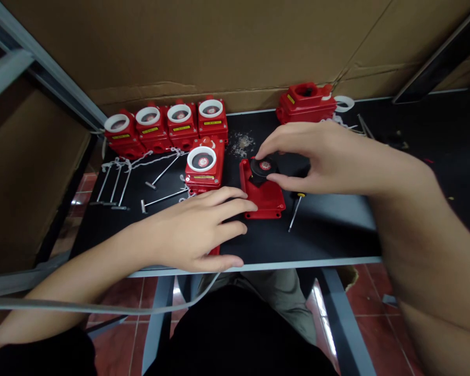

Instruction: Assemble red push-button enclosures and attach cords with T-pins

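Observation:
My right hand [317, 156] grips a black round knob [265, 166] with a red and white centre, thumb and fingers on opposite sides of its rim. Under the knob lies an open red housing part [264, 201] with screw holes at its corners. My left hand [207, 224] is spread, palm down, with fingertips at the left edge of that red part. Beneath this hand another red piece [214, 250] shows only partly. Just beyond the left hand stands a red box [206, 180] with a white ring around its black round face.
Several similar red boxes [156, 130] stand in a row at the back left. Small T-shaped metal hammers [162, 172] on white cords lie before them. A screwdriver [296, 211] lies right of the housing. Another red box [306, 104] and a white ring [343, 103] are farther back.

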Demonstrator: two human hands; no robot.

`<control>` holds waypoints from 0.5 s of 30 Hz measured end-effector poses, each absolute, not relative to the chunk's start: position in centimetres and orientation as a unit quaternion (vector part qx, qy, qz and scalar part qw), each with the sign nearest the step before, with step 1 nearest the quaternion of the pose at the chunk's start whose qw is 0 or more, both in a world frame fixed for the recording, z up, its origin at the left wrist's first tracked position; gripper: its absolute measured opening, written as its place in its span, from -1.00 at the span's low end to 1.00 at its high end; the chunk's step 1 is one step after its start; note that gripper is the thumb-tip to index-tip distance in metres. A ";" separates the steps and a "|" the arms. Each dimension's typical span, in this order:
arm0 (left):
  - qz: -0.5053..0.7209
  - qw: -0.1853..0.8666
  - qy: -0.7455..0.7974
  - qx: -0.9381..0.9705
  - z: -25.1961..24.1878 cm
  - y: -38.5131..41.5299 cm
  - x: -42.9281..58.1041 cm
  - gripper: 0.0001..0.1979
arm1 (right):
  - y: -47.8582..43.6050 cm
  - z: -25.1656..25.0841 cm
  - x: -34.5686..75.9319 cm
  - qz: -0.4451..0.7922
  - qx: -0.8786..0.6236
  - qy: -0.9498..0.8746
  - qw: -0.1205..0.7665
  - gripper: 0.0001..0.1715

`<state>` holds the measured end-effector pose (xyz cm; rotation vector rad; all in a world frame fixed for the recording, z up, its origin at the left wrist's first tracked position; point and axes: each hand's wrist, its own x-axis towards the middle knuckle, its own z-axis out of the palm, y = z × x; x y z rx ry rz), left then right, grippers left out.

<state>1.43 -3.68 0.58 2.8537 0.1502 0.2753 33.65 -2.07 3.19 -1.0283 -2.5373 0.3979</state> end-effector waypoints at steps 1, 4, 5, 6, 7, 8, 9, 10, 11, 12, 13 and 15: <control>0.095 0.134 0.051 0.985 0.6 -3.7 1.4 -0.58 | -2.1 3.3 33.6 0.135 -0.369 -0.901 0.183 -0.70; 0.093 0.134 0.054 0.985 0.6 -3.7 1.4 -0.59 | -2.2 3.6 33.5 0.122 -0.379 -0.899 0.182 -0.70; 0.092 0.135 0.054 0.985 0.6 -3.7 1.4 -0.59 | -2.3 3.6 33.5 0.119 -0.382 -0.898 0.182 -0.70; 0.093 0.135 0.054 0.985 0.6 -3.7 1.4 -0.60 | -2.3 3.6 33.6 0.118 -0.385 -0.897 0.180 -0.70; 0.092 0.137 0.054 0.985 0.6 -3.7 1.4 -0.60 | -2.3 3.6 33.6 0.117 -0.387 -0.897 0.177 -0.70; 0.093 0.138 0.054 0.985 0.6 -3.7 1.4 -0.61 | -2.3 3.6 33.7 0.114 -0.388 -0.898 0.175 -0.70; 0.093 0.138 0.054 0.985 0.6 -3.7 1.4 -0.62 | -2.3 3.5 33.8 0.111 -0.388 -0.899 0.173 -0.71; 0.092 0.138 0.054 0.985 0.6 -3.7 1.4 -0.63 | -2.3 3.5 33.9 0.106 -0.386 -0.900 0.172 -0.71; 0.092 0.138 0.054 0.985 0.6 -3.7 1.4 -0.63 | -2.3 3.4 34.0 0.102 -0.384 -0.901 0.172 -0.70; 0.091 0.137 0.053 0.985 0.6 -3.7 1.4 -0.62 | -2.3 3.4 34.1 0.099 -0.382 -0.903 0.172 -0.70; 0.091 0.136 0.052 0.985 0.6 -3.7 1.4 -0.61 | -2.3 3.4 34.1 0.098 -0.381 -0.903 0.171 -0.69; 0.091 0.136 0.052 0.985 0.6 -3.7 1.4 -0.60 | -2.4 3.5 34.1 0.102 -0.387 -0.901 0.168 -0.69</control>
